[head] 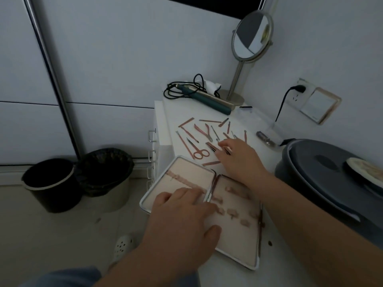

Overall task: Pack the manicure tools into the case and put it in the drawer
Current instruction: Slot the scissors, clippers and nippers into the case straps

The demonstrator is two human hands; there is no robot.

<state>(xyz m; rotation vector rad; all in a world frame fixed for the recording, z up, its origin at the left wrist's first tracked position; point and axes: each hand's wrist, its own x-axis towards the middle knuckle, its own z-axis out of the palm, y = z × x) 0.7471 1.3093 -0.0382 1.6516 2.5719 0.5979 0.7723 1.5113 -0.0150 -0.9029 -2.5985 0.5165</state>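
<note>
The manicure case point(186, 172) lies open flat on the white cabinet top, beige inside with small loops on both halves. My left hand point(182, 220) rests across the hinge with straight fingers pressing the case down. Several rose-gold tools are scattered behind the case: scissors point(198, 151), nippers point(205, 131), long pushers point(184, 145). My right hand point(238, 160) reaches over them, and its fingertips pinch a dark flat tool point(211, 146) lying on the top.
The white drawer cabinet point(159, 146) has handles down its left face. A hair iron point(207, 98) with cable and a standing mirror point(251, 36) sit at the back. A grey lidded tub point(323, 168) stands right. Two bins point(51, 183) sit on the floor.
</note>
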